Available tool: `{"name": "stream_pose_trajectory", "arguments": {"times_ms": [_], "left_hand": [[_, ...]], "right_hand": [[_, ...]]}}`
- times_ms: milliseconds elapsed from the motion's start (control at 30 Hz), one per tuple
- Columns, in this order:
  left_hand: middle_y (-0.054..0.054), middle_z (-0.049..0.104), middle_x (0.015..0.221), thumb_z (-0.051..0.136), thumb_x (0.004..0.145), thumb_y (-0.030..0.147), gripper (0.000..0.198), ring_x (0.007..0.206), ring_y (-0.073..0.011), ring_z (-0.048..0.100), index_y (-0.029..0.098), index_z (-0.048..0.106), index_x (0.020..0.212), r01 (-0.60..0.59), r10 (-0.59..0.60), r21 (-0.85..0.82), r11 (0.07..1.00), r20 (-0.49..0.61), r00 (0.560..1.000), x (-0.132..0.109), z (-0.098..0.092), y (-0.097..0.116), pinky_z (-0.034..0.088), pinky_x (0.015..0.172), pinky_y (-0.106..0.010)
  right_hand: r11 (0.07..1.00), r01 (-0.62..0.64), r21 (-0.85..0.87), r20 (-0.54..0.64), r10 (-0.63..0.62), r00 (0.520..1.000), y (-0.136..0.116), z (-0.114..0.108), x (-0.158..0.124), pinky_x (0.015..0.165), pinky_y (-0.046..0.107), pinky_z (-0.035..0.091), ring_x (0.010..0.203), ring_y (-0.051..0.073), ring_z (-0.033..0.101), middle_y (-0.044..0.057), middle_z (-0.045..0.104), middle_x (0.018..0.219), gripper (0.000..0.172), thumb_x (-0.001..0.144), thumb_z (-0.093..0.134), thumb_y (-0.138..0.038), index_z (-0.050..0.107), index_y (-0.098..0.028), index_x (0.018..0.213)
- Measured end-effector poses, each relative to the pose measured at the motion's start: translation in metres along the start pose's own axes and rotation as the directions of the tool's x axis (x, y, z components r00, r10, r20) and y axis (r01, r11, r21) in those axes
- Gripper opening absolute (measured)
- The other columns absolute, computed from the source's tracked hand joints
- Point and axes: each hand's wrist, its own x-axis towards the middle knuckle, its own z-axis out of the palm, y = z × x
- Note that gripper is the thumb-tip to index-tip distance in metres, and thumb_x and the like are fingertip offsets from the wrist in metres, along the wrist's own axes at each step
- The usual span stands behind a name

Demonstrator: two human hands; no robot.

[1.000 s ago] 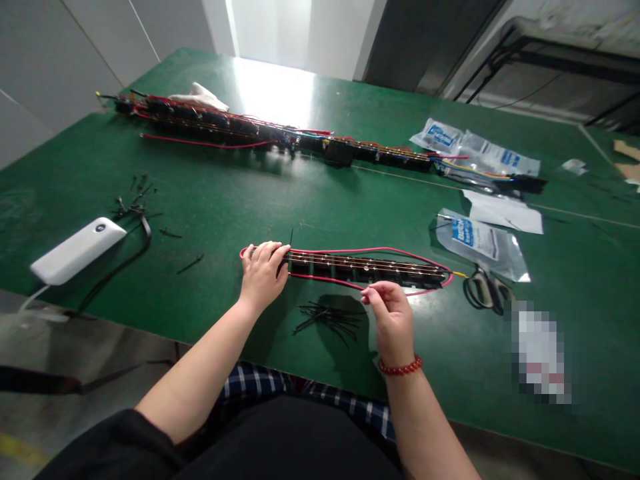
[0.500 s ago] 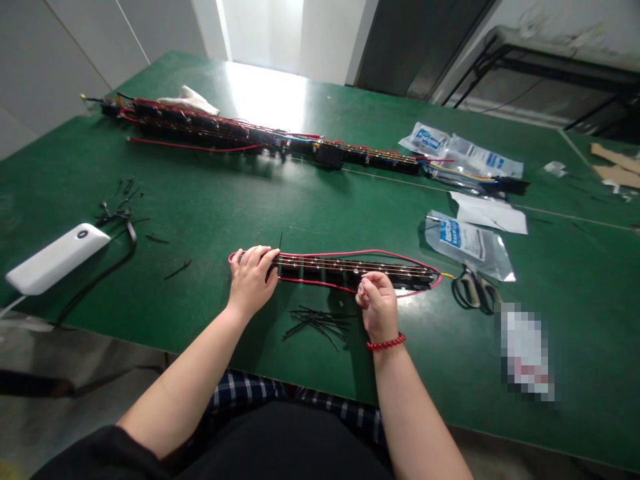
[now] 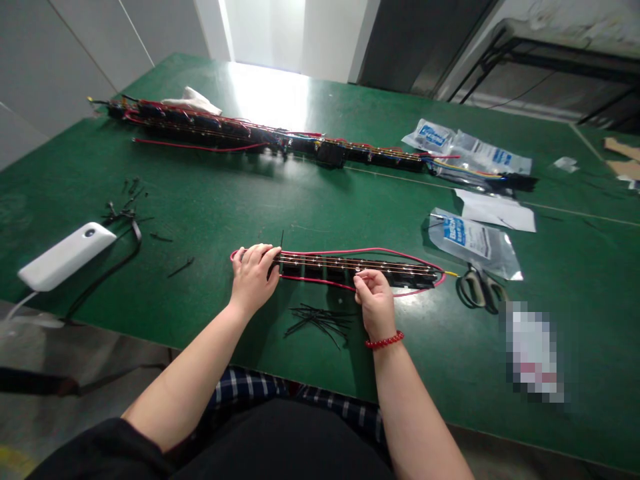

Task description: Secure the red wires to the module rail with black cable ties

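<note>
A long black strip assembly [image 3: 340,267] with several thin copper-coloured wires on top lies in front of me, ringed by a red wire [image 3: 345,251]. My left hand [image 3: 254,275] is closed over its left end, thumb at the near edge and fingers across the top. Beside the index finger a black cable tie [image 3: 282,238] sticks up. Over the near edge, right of the middle, my right hand [image 3: 376,297] makes a pinch; whatever sits between its fingertips is hidden. A loose pile of black cable ties [image 3: 319,323] lies between my forearms.
A longer wired assembly [image 3: 220,130] stretches across the back of the green table [image 3: 210,213]. Scissors [image 3: 481,291], a clear plastic bag [image 3: 473,243] and a pixelated item [image 3: 535,353] lie to the right. At left are a white device [image 3: 67,258] and scattered tie pieces [image 3: 123,212].
My right hand has shifted slightly left along the strip, still pinched. The left hand keeps its hold on the left end. The view has turned a little.
</note>
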Motion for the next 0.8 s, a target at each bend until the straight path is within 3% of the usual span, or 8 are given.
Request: {"name": "stream_pose_trajectory", "arguments": {"times_ms": [300, 533, 667, 800], "left_hand": [[-0.008, 0.061, 0.133, 0.051, 0.091, 0.028, 0.039, 0.13, -0.0262, 0.05, 0.028, 0.056, 0.13, 0.005, -0.005, -0.012, 1.0, 0.004, 1.0, 0.0, 0.001, -0.001, 0.021, 0.118, -0.053], [-0.009, 0.061, 0.133, 0.05, 0.092, 0.028, 0.039, 0.13, -0.0267, 0.049, 0.028, 0.056, 0.13, 0.002, -0.002, -0.004, 1.0, 0.004, 1.0, 0.0, 0.001, -0.001, 0.021, 0.118, -0.053], [-0.008, 0.061, 0.133, 0.05, 0.092, 0.028, 0.039, 0.13, -0.0264, 0.049, 0.028, 0.055, 0.13, -0.003, 0.003, -0.004, 1.0, 0.001, 1.0, 0.0, 0.001, -0.001, 0.021, 0.118, -0.053], [-0.008, 0.06, 0.133, 0.051, 0.091, 0.028, 0.039, 0.13, -0.0263, 0.049, 0.027, 0.055, 0.13, -0.003, 0.003, 0.008, 1.0, 0.002, 1.0, 0.0, 0.002, -0.001, 0.021, 0.118, -0.053]], "right_hand": [[1.0, -0.004, 0.005, 0.046, 0.004, 0.999, 0.0, 0.0, -0.002, 0.042, 0.018, 0.029, 0.05, 0.007, 0.042, -0.007, 0.05, 0.062, 0.024, 0.08, 0.071, -0.043, 0.06, -0.024, 0.089], [0.995, 0.059, 0.085, -0.019, -0.058, 0.998, -0.002, -0.001, -0.002, 0.053, 0.022, 0.042, 0.059, 0.007, 0.051, -0.002, 0.062, 0.082, 0.019, 0.075, 0.077, -0.036, 0.067, -0.022, 0.083], [0.979, 0.006, 0.202, -0.071, 0.008, 0.997, -0.003, -0.004, 0.002, 0.047, 0.02, 0.038, 0.055, 0.006, 0.045, -0.003, 0.059, 0.072, 0.024, 0.07, 0.081, -0.039, 0.068, -0.022, 0.081], [0.952, -0.059, 0.3, -0.08, 0.087, 0.993, -0.003, -0.01, 0.006, 0.05, 0.019, 0.044, 0.056, 0.007, 0.052, -0.004, 0.06, 0.065, 0.03, 0.064, 0.086, -0.041, 0.069, -0.023, 0.081]]}}
